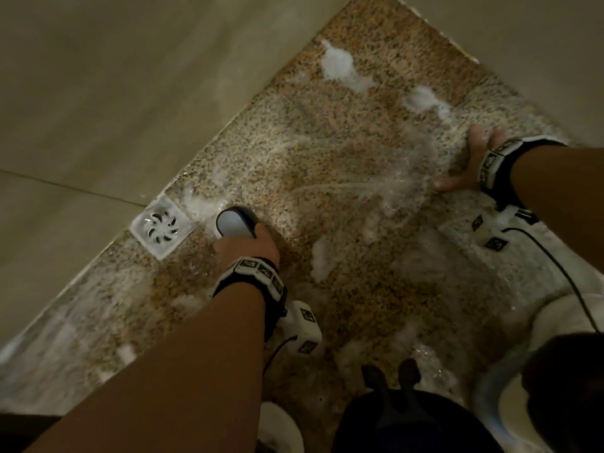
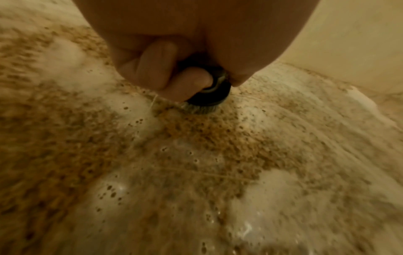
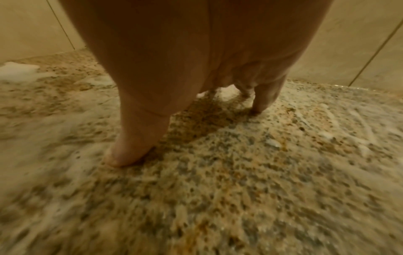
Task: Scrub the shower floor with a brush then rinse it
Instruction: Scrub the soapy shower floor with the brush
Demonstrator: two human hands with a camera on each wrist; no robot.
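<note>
**Around the wet corner**

Beige wall tiles (image 1: pixel 98 93) with a thin grout line run along the left, and a second tiled wall (image 1: pixel 539 37) closes the far right. A white square drain cover (image 1: pixel 160 226) sits against the left wall. At the lower right stands a white toilet (image 1: pixel 562 322).

Both my forearms are bare, no sleeves. On my left wrist I wear a black strap (image 1: pixel 253 273) edged with white tiles that carry black square markers, and a white boxy camera block (image 1: pixel 305 331) hangs from it, trailing a thin black cable (image 1: pixel 277 349). My right wrist has the same black-and-white marker band (image 1: pixel 496 161), its own white marker-printed block (image 1: pixel 493 228), and a longer black cable (image 1: pixel 562 276).
</note>
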